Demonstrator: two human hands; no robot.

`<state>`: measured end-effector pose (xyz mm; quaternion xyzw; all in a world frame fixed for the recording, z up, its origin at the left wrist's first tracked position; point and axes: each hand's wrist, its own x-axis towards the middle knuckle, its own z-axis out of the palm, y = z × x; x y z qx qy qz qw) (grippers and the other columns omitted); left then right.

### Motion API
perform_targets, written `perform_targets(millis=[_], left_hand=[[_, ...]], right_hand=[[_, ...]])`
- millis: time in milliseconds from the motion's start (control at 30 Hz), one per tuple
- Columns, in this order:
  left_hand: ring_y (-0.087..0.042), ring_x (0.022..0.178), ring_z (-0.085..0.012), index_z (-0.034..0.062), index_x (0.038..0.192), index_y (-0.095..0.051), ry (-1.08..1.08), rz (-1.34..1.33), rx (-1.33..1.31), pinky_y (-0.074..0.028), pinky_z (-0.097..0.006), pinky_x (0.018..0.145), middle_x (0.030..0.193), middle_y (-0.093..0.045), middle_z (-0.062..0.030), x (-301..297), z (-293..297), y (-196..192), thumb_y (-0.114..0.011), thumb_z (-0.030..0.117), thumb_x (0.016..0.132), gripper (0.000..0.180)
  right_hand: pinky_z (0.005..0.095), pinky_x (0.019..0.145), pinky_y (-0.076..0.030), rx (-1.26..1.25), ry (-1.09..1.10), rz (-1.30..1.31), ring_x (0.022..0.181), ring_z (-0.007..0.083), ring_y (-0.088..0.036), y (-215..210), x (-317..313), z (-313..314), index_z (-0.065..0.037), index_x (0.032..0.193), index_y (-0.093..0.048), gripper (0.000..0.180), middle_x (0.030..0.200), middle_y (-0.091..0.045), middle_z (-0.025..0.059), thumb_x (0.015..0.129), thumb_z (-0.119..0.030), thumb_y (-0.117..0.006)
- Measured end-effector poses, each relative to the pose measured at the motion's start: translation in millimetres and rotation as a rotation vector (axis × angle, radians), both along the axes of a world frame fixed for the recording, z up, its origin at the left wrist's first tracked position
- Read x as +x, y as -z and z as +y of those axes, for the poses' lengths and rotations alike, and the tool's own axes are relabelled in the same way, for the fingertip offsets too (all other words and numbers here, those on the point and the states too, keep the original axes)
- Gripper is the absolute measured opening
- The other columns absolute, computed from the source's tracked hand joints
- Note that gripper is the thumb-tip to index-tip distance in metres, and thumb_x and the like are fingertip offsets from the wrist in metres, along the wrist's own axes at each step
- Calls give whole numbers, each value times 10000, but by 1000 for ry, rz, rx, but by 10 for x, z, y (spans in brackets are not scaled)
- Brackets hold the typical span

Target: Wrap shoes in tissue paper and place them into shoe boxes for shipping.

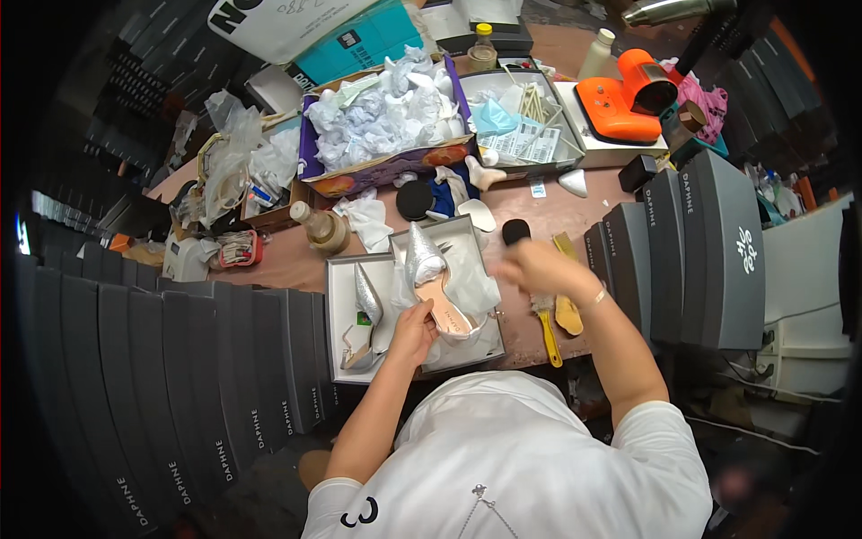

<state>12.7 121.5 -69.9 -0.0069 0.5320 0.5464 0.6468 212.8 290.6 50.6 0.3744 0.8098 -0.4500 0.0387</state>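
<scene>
1. Left hand (pixel 413 331) pinched the heel end of a silver pointed shoe (pixel 433 283) lying in its open box (pixel 485 337).
2. Right hand (pixel 537 267) hovered blurred beyond the shoe's side; its fingers perhaps loosely curled, though I cannot tell.
3. A yellow brush (pixel 546 325) lay just below those fingers.

Reddish-brown surface (pixel 557 211), cluttered edge to edge. Near edge: open grey shoe box (pixel 467 346) with white tissue, its lid (pixel 339 310) just left, touching. Right of box: yellow-handled brush (pixel 545 314) and a yellowish shoehorn-like piece (pixel 567 310), side by side. Behind box: black round puff (pixel 515 232), tan bottle (pixel 321 226), crumpled white tissue (pixel 368 218), black disc (pixel 414 199). Far side: purple-lined carton of crumpled paper (pixel 386 117), grey tray of paper slips (pixel 525 117), orange handheld appliance (pixel 628 97) on a white box. Right end: upright dark grey shoe boxes (pixel 691 251) in a row. Left end: small red case (pixel 239 249), plastic bags (pixel 229 162).
</scene>
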Motion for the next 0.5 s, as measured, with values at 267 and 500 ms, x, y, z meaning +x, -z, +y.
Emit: perform_targets(millis=[267, 500], left_hand=[[-641, 793, -123, -2, 1043, -583, 51, 460, 216, -523, -276, 725, 944, -660, -68, 352, -158, -508, -533, 173, 942, 208], [-651, 905, -189, -30, 1215, -520, -6, -100, 193, -534, -309, 801, 1041, -637, -117, 693, -566, -454, -482, 114, 966, 290]], right_hand=[[367, 936, -461, -1011, 470, 766, 1133, 271, -555, 604, 134, -1035, 80, 1394, -304, 756, 1299, -491, 222, 934, -482, -515], [399, 932, -450, -110, -158, 101, 1139, 424, -509, 200, 49, -1273, 61, 1426, -134, 966, 1311, -401, 320, 755, -274, -742]])
